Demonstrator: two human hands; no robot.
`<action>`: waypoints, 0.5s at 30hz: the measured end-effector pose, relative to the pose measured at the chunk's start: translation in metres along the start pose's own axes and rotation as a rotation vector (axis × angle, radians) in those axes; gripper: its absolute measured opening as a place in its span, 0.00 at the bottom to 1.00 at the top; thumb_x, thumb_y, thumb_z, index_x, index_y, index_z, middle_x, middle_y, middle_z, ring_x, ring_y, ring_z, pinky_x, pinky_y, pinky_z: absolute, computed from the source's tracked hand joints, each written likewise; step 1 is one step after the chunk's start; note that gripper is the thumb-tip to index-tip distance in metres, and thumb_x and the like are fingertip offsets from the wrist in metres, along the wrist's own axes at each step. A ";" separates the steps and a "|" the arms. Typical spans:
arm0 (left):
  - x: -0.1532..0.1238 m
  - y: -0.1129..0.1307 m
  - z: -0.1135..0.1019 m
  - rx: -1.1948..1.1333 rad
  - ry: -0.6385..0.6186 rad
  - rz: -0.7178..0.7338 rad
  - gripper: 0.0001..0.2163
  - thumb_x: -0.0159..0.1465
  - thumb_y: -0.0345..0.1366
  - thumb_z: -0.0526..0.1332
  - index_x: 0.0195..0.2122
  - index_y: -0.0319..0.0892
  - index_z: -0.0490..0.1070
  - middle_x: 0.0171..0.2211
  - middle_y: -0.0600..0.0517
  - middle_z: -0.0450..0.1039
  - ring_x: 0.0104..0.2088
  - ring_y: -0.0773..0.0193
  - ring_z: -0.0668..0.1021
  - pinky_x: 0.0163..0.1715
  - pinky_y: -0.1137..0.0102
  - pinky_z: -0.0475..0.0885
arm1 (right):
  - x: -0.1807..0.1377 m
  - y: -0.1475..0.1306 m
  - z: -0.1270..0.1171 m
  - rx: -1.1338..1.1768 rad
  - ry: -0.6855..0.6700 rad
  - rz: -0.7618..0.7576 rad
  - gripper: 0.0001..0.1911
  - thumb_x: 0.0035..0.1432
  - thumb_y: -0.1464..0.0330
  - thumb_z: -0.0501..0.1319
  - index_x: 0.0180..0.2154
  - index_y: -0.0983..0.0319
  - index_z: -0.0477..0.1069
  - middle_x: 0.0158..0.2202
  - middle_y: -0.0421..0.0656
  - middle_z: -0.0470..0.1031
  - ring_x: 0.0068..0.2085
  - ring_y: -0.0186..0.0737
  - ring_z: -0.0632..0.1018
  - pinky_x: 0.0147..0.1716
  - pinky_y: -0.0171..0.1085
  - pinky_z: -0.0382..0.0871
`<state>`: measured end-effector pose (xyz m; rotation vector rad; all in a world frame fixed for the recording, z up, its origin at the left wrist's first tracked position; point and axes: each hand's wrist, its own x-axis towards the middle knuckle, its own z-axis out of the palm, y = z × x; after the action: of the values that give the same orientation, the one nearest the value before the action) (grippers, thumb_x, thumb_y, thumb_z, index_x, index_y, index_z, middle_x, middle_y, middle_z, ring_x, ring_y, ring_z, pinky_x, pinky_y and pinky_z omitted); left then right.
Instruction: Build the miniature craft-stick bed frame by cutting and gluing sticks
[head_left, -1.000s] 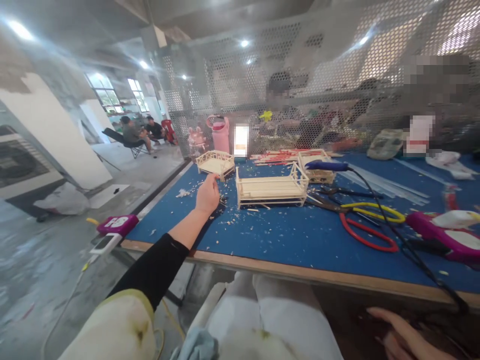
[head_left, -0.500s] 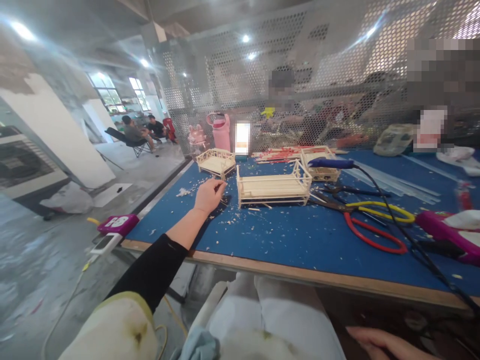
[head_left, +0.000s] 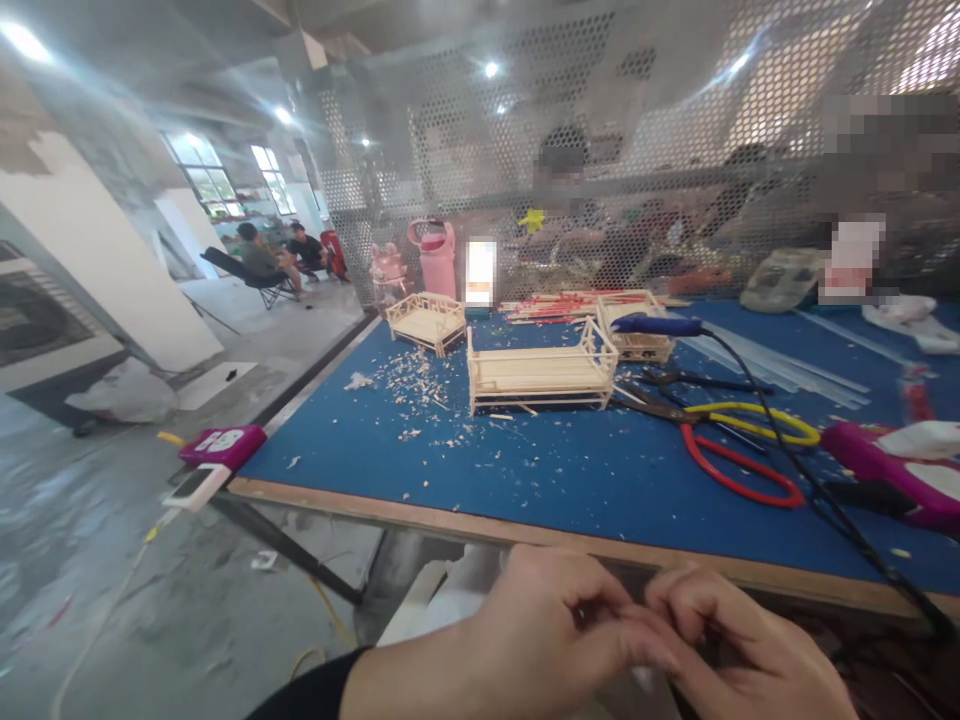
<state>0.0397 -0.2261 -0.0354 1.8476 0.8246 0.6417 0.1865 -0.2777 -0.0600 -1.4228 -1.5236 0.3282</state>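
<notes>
My left hand (head_left: 555,630) and my right hand (head_left: 735,640) meet in front of the table edge, over my lap. Fingers of both are bent and pinched together, touching each other; anything between them is hidden. Beyond them on the blue table stands a miniature bed (head_left: 540,378) made of thin wooden sticks. A small stick bench with a railed back (head_left: 427,325) is behind it to the left. Another stick piece (head_left: 643,347) stands behind to the right, partly covered by a blue-handled corded tool (head_left: 660,325).
Scissors (head_left: 739,425) with red and yellow handles lie at right, near dark-handled pliers (head_left: 709,380) and clear strips (head_left: 795,365). Wood chips (head_left: 420,385) are scattered about. Red-and-pale sticks (head_left: 555,305) and a pink bottle (head_left: 436,262) stand before a perforated screen (head_left: 465,150). People are beyond it.
My left hand has come back from beside the bench to in front of the table edge. My right hand has risen to meet it. The stick furniture stays in place.
</notes>
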 end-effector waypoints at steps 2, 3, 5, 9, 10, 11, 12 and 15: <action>0.003 0.000 0.000 -0.175 0.087 -0.145 0.10 0.50 0.42 0.66 0.23 0.39 0.75 0.19 0.52 0.71 0.21 0.70 0.67 0.21 0.76 0.60 | 0.003 -0.003 0.004 -0.005 0.062 -0.012 0.14 0.52 0.64 0.59 0.19 0.58 0.59 0.20 0.36 0.70 0.21 0.31 0.73 0.22 0.27 0.69; 0.005 0.000 -0.002 -0.243 0.116 -0.192 0.09 0.49 0.41 0.66 0.23 0.39 0.75 0.19 0.52 0.70 0.21 0.70 0.67 0.21 0.76 0.61 | 0.003 -0.003 0.006 -0.024 0.082 -0.021 0.12 0.53 0.63 0.59 0.21 0.58 0.61 0.21 0.37 0.71 0.23 0.32 0.74 0.23 0.28 0.70; 0.008 0.002 -0.008 -0.319 0.125 -0.232 0.08 0.49 0.38 0.66 0.23 0.39 0.74 0.19 0.54 0.69 0.21 0.71 0.65 0.22 0.76 0.60 | 0.004 -0.004 0.007 -0.078 0.091 -0.065 0.08 0.53 0.63 0.59 0.24 0.57 0.66 0.24 0.38 0.73 0.25 0.35 0.76 0.25 0.30 0.71; 0.006 0.003 -0.015 -0.266 0.053 -0.206 0.07 0.52 0.37 0.63 0.22 0.38 0.70 0.19 0.56 0.65 0.21 0.73 0.63 0.22 0.76 0.58 | 0.009 -0.006 0.004 -0.189 0.076 -0.188 0.06 0.54 0.63 0.58 0.27 0.56 0.69 0.25 0.38 0.75 0.26 0.38 0.77 0.32 0.37 0.73; 0.005 0.003 -0.016 -0.248 0.049 -0.194 0.08 0.53 0.37 0.62 0.22 0.38 0.69 0.19 0.56 0.64 0.21 0.73 0.63 0.21 0.76 0.57 | 0.010 -0.007 0.003 -0.210 0.086 -0.218 0.05 0.53 0.63 0.58 0.27 0.56 0.70 0.25 0.38 0.76 0.26 0.39 0.77 0.35 0.39 0.73; 0.004 0.003 -0.016 -0.243 0.042 -0.186 0.08 0.53 0.37 0.62 0.22 0.39 0.68 0.19 0.56 0.64 0.21 0.73 0.63 0.21 0.76 0.57 | 0.011 -0.007 0.002 -0.227 0.095 -0.239 0.05 0.53 0.63 0.59 0.27 0.56 0.70 0.25 0.38 0.76 0.27 0.40 0.78 0.37 0.41 0.73; 0.003 0.003 -0.016 -0.259 0.030 -0.183 0.09 0.54 0.38 0.61 0.22 0.39 0.66 0.19 0.55 0.64 0.21 0.72 0.64 0.21 0.76 0.57 | 0.012 -0.008 0.001 -0.237 0.104 -0.256 0.05 0.52 0.63 0.59 0.27 0.56 0.70 0.25 0.38 0.77 0.28 0.40 0.78 0.39 0.42 0.72; 0.003 0.004 -0.015 -0.431 -0.051 -0.179 0.14 0.53 0.45 0.62 0.23 0.39 0.63 0.20 0.55 0.64 0.22 0.72 0.66 0.23 0.75 0.60 | 0.013 -0.011 0.000 -0.203 0.081 -0.228 0.06 0.52 0.62 0.60 0.26 0.56 0.71 0.24 0.38 0.77 0.27 0.39 0.78 0.36 0.39 0.74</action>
<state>0.0315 -0.2168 -0.0263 1.3791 0.7402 0.6013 0.1820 -0.2692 -0.0463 -1.3818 -1.6690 -0.0237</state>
